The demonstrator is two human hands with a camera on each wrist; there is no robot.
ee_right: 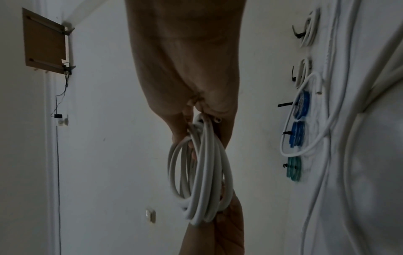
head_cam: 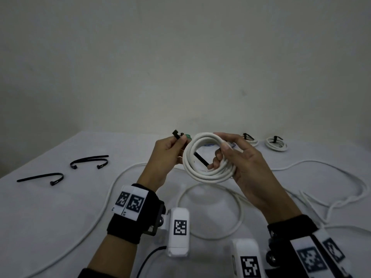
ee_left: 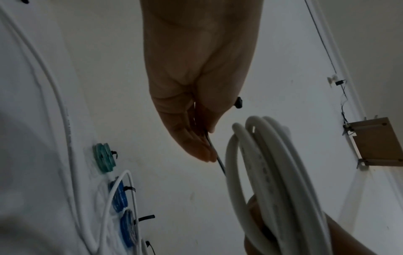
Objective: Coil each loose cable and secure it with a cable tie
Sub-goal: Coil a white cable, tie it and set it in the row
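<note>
A white cable coil point(head_cam: 202, 157) is held up above the table, and my right hand point(head_cam: 239, 157) grips its right side with fingers curled through the loops. My left hand point(head_cam: 170, 149) pinches a black cable tie point(head_cam: 201, 158) near its head end; the strap runs behind the coil's left side and shows inside the ring. In the left wrist view the tie point(ee_left: 220, 163) leaves my fingers and passes behind the coil point(ee_left: 272, 172). The right wrist view shows the coil point(ee_right: 202, 172) hanging from my right hand.
Three spare black ties point(head_cam: 88, 160) point(head_cam: 43, 178) lie at the left on the white table point(head_cam: 60, 217). Loose white cables point(head_cam: 210, 213) point(head_cam: 321, 177) sprawl across the middle and right. Tied white coils point(head_cam: 276, 144), blue coils point(ee_left: 119, 196) and a green coil point(ee_left: 103, 159) lie at the back.
</note>
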